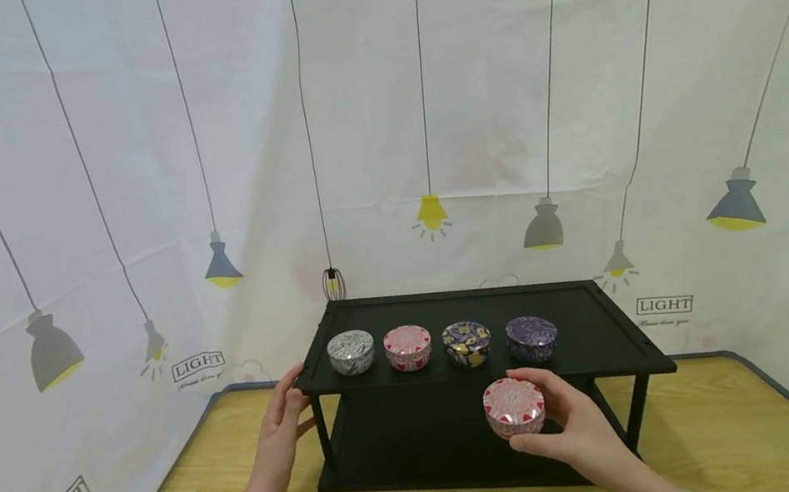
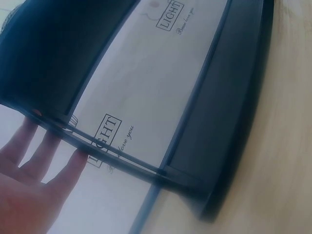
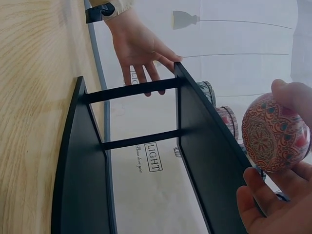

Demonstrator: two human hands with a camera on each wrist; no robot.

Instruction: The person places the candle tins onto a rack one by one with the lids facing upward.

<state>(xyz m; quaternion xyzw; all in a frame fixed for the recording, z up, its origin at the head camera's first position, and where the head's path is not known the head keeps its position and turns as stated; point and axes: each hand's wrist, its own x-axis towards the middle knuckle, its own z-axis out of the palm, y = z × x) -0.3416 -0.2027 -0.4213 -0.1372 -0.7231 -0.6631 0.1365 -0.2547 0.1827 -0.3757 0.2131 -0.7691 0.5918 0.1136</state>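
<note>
My right hand (image 1: 575, 427) pinches a round pink tin (image 1: 514, 407) between thumb and fingers, in front of the front edge of a black two-tier rack (image 1: 402, 299). In the right wrist view the tin's patterned underside (image 3: 265, 134) faces the camera. Four becomes a row on the top tier: a silver leaf-patterned tin (image 1: 351, 353), a pink tin (image 1: 408, 348), a dark tin with yellow flowers (image 1: 467, 344) and a purple tin (image 1: 532, 339). At the rack's left end, my left hand (image 1: 280, 434) touches the frame, its fingers extended and spread in the right wrist view.
The rack's lower tier (image 1: 422, 444) lies on a wood-grain tabletop (image 1: 723, 427). Behind and to both sides hangs a white backdrop (image 1: 376, 114) printed with lamps and the word LIGHT. Black posts (image 1: 639, 411) join the two tiers at the ends.
</note>
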